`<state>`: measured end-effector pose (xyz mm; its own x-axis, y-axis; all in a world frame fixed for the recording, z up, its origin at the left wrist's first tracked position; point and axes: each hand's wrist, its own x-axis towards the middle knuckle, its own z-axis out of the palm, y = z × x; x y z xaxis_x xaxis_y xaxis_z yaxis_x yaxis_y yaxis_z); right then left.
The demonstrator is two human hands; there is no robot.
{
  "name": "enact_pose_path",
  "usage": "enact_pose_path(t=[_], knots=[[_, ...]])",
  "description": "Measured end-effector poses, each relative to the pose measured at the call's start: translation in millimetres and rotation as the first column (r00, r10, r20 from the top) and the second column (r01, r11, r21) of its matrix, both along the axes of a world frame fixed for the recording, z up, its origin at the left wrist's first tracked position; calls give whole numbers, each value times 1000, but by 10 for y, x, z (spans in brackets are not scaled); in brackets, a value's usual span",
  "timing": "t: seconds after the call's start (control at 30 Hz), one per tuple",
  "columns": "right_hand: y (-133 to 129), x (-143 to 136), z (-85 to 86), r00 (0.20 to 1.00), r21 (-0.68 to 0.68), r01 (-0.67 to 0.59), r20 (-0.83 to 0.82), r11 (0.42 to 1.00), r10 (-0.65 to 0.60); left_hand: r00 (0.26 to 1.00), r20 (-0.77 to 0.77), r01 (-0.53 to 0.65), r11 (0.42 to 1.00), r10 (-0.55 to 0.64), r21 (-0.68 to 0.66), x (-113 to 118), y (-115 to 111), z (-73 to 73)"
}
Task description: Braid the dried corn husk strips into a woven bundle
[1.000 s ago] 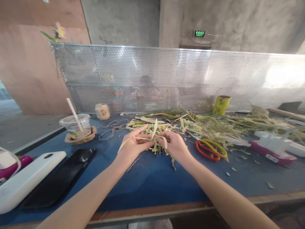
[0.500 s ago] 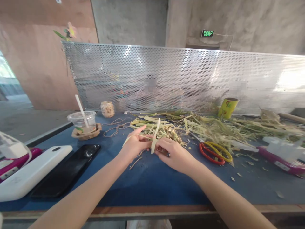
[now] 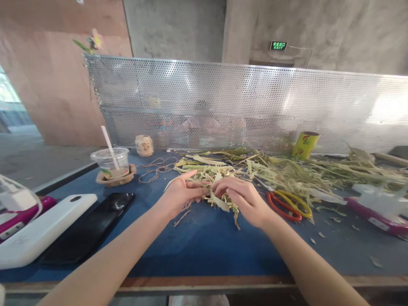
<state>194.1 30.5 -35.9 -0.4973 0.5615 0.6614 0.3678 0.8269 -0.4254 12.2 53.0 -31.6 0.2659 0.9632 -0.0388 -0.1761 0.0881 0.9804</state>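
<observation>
My left hand (image 3: 180, 191) pinches a pale green dried leaf strip (image 3: 220, 203) between thumb and fingers, its index finger raised. From the other side my right hand (image 3: 244, 197) meets it, fingers curled over the same strip, palm down; its fingertips are partly hidden. The strip's broad end hangs down between the two hands. Just beneath and behind them lies a heap of shredded leaf scraps (image 3: 230, 171). Red- and yellow-handled scissors (image 3: 284, 208) rest to the right of my right hand.
A black phone (image 3: 92, 225), a white power bank (image 3: 52, 227) and a plastic cup (image 3: 110, 158) with straw stand left. Loose twine (image 3: 156, 170) lies near a wrapped jar (image 3: 144, 145). Right are more leaves (image 3: 287, 172), a yellow can (image 3: 305, 145) and a magenta power strip (image 3: 379, 219). Perforated metal (image 3: 204, 89) screens the back.
The strip that stood upright between my hands now hangs down toward the front. My right hand has shifted slightly right and its fingers have opened out somewhat; the left has barely moved.
</observation>
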Motion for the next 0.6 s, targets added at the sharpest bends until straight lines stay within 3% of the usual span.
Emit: enact_pose_path(t=[0.2,0.4,0.5,0.6], knots=[[34,8,-80,997,111,50,52,993,-56,998,53,46,995,-41,-92,-12,-22,42],[67,-6,-155,992,307,75,74,949,-103,997,78,12,998,-7,-65,2,-25,21],[88,-37,-162,991,217,126,10,968,-131,998,69,3,999,0,-41,9,-17,-12],[120,-100,-188,960,-38,236,-143,971,-239,1000,-12,1,996,0,90,7,-5,-57]])
